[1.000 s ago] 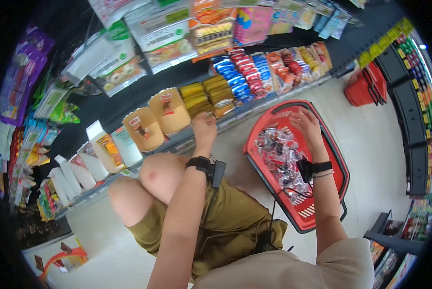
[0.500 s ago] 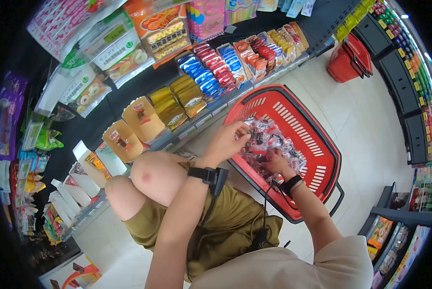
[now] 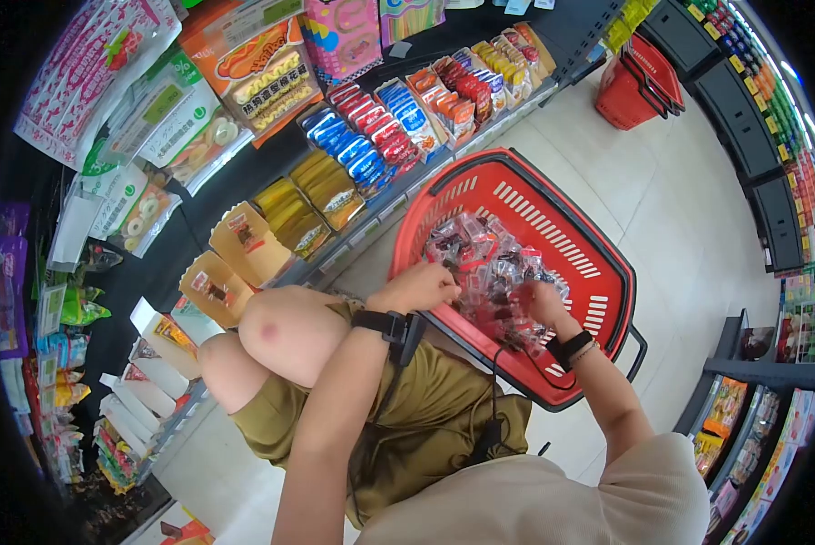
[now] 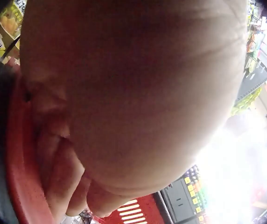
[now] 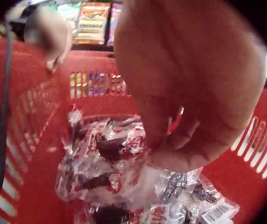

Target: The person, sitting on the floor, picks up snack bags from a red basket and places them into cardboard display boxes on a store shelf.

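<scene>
My right hand [image 3: 543, 304] is down inside the red shopping basket [image 3: 553, 204], its fingers curled at a small clear-and-red snack packet [image 5: 138, 175] on the pile. The snack packets [image 3: 480, 245] are clear plastic with red print and dark contents, heaped toward the basket's near left side. In the right wrist view, the palm hides most of the fingertips. My left hand [image 3: 416, 286] is at the basket's left rim, with relaxed, bent fingers [image 4: 66, 182] reaching over the inner side and nothing seen in them.
A store shelf [image 3: 335, 259] runs along the left with brown cardboard boxes [image 3: 248, 241], yellow packets [image 3: 330, 186] and blue packets [image 3: 344, 150]. Larger bags [image 3: 253, 73] hang above. Another red basket [image 3: 639, 86] stands on the floor at the back right. A cable [image 5: 3, 116] hangs by the right wrist.
My left hand has left the yellow packets on the shelf and come right to the basket, then back to its rim. My right hand has lowered into the packets, whose pile has shifted.
</scene>
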The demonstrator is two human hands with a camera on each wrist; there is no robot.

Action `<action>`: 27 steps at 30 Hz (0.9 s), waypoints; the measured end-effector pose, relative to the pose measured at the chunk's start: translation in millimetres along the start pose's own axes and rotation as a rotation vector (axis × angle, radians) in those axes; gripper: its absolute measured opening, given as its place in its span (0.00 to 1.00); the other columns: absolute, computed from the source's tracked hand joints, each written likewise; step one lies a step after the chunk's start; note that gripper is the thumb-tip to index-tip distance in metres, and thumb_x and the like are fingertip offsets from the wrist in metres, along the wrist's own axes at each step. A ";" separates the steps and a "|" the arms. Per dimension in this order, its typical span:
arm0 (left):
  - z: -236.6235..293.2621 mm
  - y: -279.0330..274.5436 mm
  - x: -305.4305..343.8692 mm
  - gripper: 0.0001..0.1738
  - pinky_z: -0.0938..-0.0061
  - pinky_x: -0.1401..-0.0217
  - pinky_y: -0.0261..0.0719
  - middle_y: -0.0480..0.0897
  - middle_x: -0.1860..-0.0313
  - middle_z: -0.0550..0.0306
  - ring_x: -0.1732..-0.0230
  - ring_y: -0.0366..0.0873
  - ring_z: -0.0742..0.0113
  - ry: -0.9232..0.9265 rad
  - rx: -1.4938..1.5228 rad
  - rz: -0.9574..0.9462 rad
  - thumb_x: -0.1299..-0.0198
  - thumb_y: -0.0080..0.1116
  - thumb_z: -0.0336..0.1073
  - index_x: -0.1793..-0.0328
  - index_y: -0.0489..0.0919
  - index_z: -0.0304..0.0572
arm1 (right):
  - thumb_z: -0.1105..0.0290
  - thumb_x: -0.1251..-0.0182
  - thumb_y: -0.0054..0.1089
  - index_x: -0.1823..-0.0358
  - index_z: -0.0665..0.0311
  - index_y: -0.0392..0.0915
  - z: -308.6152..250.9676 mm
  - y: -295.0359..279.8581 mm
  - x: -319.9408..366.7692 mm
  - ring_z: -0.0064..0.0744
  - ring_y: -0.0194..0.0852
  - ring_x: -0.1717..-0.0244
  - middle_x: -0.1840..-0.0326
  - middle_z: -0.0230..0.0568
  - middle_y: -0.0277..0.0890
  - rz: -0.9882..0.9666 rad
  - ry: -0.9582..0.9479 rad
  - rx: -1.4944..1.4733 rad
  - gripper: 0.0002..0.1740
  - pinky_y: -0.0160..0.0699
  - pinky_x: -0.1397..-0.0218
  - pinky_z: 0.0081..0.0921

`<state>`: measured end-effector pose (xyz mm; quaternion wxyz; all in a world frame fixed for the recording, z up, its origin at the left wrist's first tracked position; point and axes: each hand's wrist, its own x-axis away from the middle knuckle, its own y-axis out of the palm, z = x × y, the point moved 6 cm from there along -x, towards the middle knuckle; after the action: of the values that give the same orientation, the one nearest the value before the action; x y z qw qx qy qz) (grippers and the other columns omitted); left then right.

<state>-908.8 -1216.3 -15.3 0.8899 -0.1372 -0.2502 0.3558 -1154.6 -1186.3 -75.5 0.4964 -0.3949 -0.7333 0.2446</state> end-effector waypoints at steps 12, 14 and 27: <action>-12.3 3.8 12.1 0.17 0.68 0.63 0.74 0.84 0.72 0.54 0.69 0.80 0.63 -0.130 0.117 -0.103 0.38 0.50 0.44 0.59 0.79 0.35 | 0.72 0.40 0.53 0.63 0.65 0.72 38.4 -28.7 -17.4 0.28 0.75 0.65 0.69 0.39 0.75 0.464 0.101 -0.341 0.06 0.74 0.62 0.28; -10.7 -0.6 16.8 0.18 0.68 0.62 0.74 0.84 0.69 0.52 0.66 0.80 0.64 -0.125 0.226 -0.074 0.38 0.51 0.44 0.55 0.77 0.35 | 0.72 0.36 0.50 0.63 0.63 0.73 17.2 -33.0 -11.7 0.20 0.71 0.65 0.69 0.32 0.74 0.363 0.020 -0.737 0.04 0.72 0.63 0.23; 2.6 -42.6 30.1 0.14 0.78 0.59 0.76 0.77 0.64 0.61 0.62 0.75 0.74 0.215 0.762 0.387 0.36 0.51 0.39 0.53 0.75 0.34 | 0.69 0.35 0.53 0.57 0.62 0.74 -140.8 -34.9 19.6 0.21 0.74 0.61 0.62 0.30 0.76 -0.035 -0.183 -1.289 0.08 0.77 0.59 0.21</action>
<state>-867.5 -1225.2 15.3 0.8149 0.1203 0.0231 0.5666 -1040.5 -1194.7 15.8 0.0995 -0.5791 -0.7787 -0.2200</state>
